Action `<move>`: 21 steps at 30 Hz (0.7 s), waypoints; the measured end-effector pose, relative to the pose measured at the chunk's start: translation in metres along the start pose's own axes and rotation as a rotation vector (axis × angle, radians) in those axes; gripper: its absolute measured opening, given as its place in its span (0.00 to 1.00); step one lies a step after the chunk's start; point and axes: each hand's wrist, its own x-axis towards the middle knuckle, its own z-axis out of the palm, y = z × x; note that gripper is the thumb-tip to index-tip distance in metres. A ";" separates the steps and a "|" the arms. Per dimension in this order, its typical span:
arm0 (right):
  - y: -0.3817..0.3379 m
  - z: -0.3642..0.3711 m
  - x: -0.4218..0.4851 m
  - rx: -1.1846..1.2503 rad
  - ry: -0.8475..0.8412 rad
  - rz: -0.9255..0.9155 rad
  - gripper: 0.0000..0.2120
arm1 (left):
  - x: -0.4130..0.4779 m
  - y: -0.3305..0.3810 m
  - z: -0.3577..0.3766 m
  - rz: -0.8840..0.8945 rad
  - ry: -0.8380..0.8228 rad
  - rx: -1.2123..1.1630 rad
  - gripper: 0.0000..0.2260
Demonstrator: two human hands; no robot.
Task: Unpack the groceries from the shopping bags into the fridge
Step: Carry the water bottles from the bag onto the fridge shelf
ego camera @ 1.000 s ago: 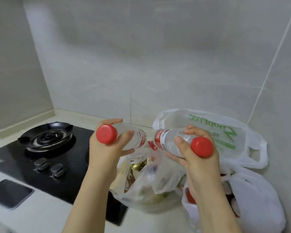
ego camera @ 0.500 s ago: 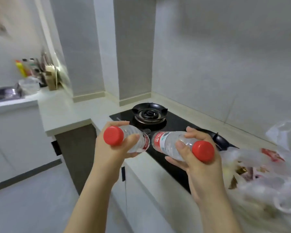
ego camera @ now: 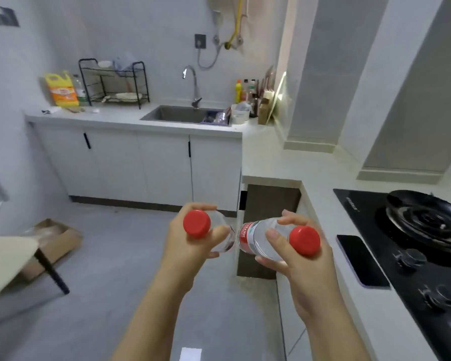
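Now left hand (ego camera: 190,252) & right hand (ego camera: 301,280) both loaded, fridge not in view.
Each is clamped round one: left bottle (ego camera: 197,224), right bottle (ego camera: 255,237); both lie sideways at 6 o'clock, caps toward the person, bases nearly meeting, prob. for a firm carry. Stove (ego camera: 362,212) at 3, sink (ego camera: 172,113) at 12.

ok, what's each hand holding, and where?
Left hand grips one water bottle by its upper body, just below the cap; right hand grips a second bottle likewise.

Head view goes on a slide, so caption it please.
Left hand holds the left bottle, right hand the right bottle, both red-capped; stove to the right, sink ahead.
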 end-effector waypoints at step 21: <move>0.044 0.134 -0.091 -0.004 -1.112 0.423 0.09 | -0.185 -0.010 -0.122 -0.086 1.060 0.036 0.14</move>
